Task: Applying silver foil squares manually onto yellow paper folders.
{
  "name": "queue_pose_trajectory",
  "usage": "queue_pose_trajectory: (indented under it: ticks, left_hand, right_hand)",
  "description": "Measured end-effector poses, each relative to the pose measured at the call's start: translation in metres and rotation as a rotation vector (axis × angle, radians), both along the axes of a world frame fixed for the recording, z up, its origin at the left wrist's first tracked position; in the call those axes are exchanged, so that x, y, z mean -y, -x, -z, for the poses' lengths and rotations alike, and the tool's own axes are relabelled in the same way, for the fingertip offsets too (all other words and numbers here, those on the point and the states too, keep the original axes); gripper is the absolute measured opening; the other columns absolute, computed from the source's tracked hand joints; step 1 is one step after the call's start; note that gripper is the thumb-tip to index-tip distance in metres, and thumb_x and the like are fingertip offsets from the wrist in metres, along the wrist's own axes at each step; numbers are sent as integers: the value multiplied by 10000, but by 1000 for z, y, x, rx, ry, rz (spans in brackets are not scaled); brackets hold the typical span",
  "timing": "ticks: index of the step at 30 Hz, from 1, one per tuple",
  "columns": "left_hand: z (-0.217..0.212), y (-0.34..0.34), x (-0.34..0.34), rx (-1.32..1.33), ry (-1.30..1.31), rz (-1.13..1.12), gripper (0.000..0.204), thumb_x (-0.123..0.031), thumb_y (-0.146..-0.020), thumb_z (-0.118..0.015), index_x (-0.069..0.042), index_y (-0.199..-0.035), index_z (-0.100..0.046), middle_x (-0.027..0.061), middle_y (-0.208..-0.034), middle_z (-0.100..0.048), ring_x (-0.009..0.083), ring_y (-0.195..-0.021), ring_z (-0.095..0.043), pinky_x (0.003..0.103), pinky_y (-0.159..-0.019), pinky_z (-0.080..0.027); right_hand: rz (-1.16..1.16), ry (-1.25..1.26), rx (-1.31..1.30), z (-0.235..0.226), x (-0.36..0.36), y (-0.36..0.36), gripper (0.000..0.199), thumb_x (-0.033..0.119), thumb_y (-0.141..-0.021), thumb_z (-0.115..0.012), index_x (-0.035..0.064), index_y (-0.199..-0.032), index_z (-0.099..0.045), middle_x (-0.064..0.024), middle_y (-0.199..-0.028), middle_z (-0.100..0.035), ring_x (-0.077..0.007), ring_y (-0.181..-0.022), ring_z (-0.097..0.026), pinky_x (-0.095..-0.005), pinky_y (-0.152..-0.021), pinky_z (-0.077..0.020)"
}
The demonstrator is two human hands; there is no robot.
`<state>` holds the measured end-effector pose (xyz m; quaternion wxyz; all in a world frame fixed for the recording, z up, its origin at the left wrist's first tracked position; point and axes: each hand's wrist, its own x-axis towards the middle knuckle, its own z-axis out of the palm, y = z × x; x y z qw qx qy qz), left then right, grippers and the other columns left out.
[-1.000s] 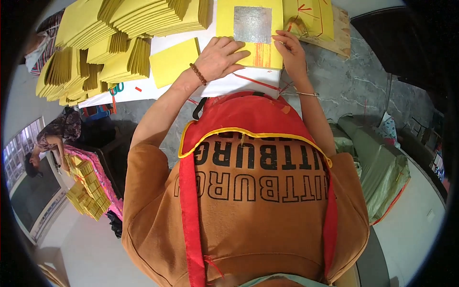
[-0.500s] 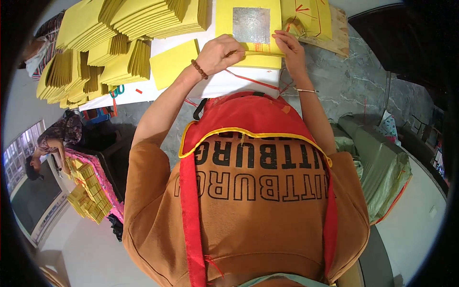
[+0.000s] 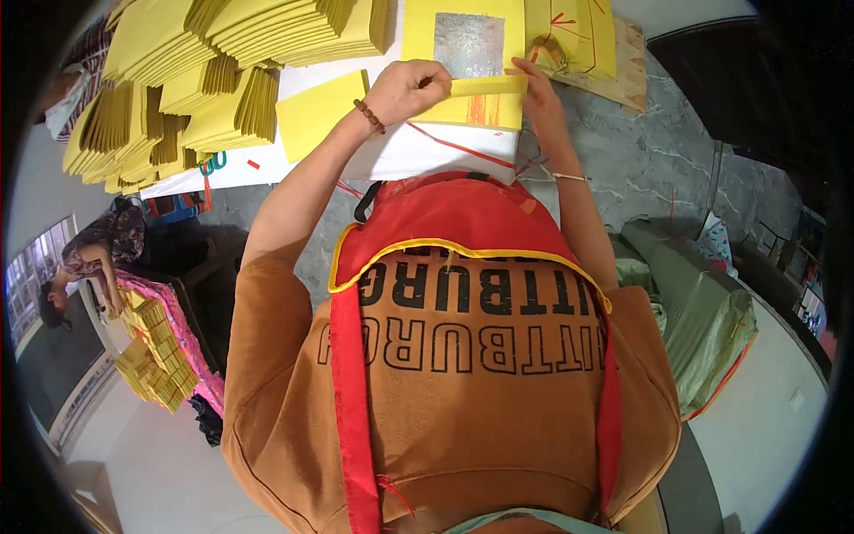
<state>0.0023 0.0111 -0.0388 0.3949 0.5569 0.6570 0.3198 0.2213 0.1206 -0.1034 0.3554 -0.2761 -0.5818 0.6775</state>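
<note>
Before me lies a yellow paper sheet (image 3: 420, 36) with a silver square (image 3: 469, 44) on it. Its near edge is turned up into a narrow fold (image 3: 487, 86). My left hand (image 3: 411, 89) is closed, pinching the left end of this fold. At the fold's right end is my right hand (image 3: 540, 96), its fingers and thumb closed on the paper's edge. Under the fold, yellow paper with red printed marks (image 3: 483, 111) shows. A separate yellow sheet (image 3: 322, 116) lies left of my left hand.
Stacks of folded yellow paper (image 3: 267, 36) cover the table's far left. Teal-handled scissors (image 3: 213, 164) lie at its near edge. A yellow bundle (image 3: 578, 40) stands at the far right, and a red string (image 3: 458, 149) crosses the white tabletop (image 3: 396, 158). Another person (image 3: 102, 245) works at the left.
The turned-up near edge of the sheet has lifted and moved away from me, showing a wider fold and more red marks below. Both hands keep their hold with little movement.
</note>
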Motion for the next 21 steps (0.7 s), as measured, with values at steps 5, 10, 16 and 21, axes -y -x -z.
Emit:
queue_pose_trajectory:
  ticks: [5,10,16,21]
  left_hand:
    - [-3,3,1,63,17,38,202,-210,-816,-621,-16,-870,-642,54,-817,-619,107,-701,-542,248,-627,-435]
    - [-26,21,13,-312,-342,326,483,-298,-734,-726,-101,-1153,-587,116,-1174,-553,269,-1119,-483,372,-917,-399]
    - [21,35,11,-532,-443,190,522,-163,-667,-707,-120,-1173,-588,118,-1240,-517,333,-1162,-433,416,-991,-347]
    - [11,29,12,-715,-552,121,424,-107,-694,-632,-171,-1112,-626,79,-1193,-552,283,-1109,-477,394,-913,-383]
  right_hand:
    - [21,-476,342,3,10,-2,364,58,-774,-647,80,-1135,-615,-57,-1328,-478,-192,-1237,-416,-304,-1016,-332]
    - [53,-503,230,14,7,-2,342,88,-753,-674,116,-1092,-638,-80,-1322,-489,-261,-1191,-443,-350,-1011,-328]
    - [45,-463,255,8,5,-3,354,64,-739,-679,117,-1086,-634,-96,-1309,-492,-271,-1198,-436,-360,-994,-351]
    - [132,-948,476,-28,-5,2,370,161,-754,-681,138,-1118,-615,-98,-1277,-512,-275,-1195,-448,-409,-992,-340]
